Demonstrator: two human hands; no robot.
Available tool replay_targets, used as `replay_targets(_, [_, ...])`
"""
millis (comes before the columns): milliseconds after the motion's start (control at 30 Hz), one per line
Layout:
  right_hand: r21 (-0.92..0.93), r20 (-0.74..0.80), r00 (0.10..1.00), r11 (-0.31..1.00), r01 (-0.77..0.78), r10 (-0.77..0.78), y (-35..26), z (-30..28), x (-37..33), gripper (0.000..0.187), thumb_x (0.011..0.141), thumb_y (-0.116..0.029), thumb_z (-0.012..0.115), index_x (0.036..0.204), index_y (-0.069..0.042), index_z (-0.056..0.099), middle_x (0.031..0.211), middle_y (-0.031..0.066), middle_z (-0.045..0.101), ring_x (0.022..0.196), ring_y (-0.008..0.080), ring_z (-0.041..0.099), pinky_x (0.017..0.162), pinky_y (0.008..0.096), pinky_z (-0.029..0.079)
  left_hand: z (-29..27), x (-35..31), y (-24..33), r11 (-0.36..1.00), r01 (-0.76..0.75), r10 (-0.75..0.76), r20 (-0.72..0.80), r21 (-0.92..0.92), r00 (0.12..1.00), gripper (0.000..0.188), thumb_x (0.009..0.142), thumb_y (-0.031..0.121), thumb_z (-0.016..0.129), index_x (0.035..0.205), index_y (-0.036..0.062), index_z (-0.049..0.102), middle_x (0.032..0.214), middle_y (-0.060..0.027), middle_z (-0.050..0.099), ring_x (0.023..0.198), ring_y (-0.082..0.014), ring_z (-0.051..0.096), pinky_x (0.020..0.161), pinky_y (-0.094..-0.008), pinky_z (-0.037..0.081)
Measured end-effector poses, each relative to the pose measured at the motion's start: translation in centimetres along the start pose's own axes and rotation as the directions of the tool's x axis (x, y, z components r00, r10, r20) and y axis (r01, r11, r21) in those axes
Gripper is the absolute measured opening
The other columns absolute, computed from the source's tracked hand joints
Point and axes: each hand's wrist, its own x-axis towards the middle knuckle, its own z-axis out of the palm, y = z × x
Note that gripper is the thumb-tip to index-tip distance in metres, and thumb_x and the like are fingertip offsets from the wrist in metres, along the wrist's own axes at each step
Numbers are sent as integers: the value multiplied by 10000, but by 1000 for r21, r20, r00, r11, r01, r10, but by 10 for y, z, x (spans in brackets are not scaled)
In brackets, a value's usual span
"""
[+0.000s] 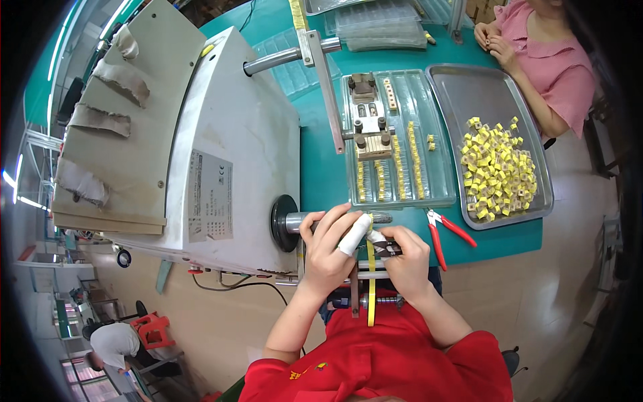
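So, both our hands are up at the end of a metal shaft [295, 222] that pokes out of the big white machine [244, 134], with a black round collar [284, 223] at its base. Our left hand [328, 253] comes over the shaft with its fingers lying close side by side, not spread, and one digit is wrapped in white. That wrapped tip sits right by a yellow bit near the other hand's white-wrapped tip. Whether it's really pinching anything, we honestly can't tell, it's too small. Our right hand [408, 261] has its fingers curled in around a dark tool [386, 248], partly hidden, so we can't say what kind it is. The yellow strip [372, 288] hangs from between our hands, down across a couple of metal bars and in front of our red shirt [375, 368].

Just right of our right hand, red-handled cutters [436, 242] lie on the green table [321, 154], handles apart. Past our hands there's a clear tray [435, 191] with rows of yellow-wrapped parts, a metal fixture [372, 144] over it, and beside that a grey metal tray [445, 87] holding a heap of yellow pieces [499, 171]. A co-worker in pink [556, 74] sits beyond.
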Motion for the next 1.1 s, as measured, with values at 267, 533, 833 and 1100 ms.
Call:
replay_targets(267, [-10,0,1000,1000,20,-20,3,-1,1,312,639,79,646,931,-31,660,840,121,675,773,350,644,705,425,496,-3,5,-5,999,-32,33,64,-6,997,486,652,-126,626,1093,58,712,1088,-43,692,1065,-246,653,926,-392,367])
replay_targets(533, [-79,-12,997,994,73,-74,1,-5,3,306,618,85,631,899,-35,654,810,116,665,762,339,641,697,428,490,-6,3,-7,997,-76,75,77,5,994,506,640,-133,623,1102,55,706,1108,-48,681,1073,-240,645,920,-393,348])
replay_targets(833, [-155,85,987,977,146,-134,-4,-15,3,245,614,53,652,837,-47,637,751,87,642,686,304,623,649,403,468,-16,-6,2,981,192,-193,34,19,981,552,853,-36,675,1366,52,490,1395,-110,589,1382,-257,486,1117,-391,213])
replay_targets(1100, [-131,107,994,990,48,-35,-5,-16,2,212,621,70,639,809,-26,650,728,112,645,680,320,624,645,415,473,-14,-16,2,978,206,-205,-63,13,977,535,857,-22,674,1358,51,501,1365,-106,601,1371,-262,497,1107,-400,226])
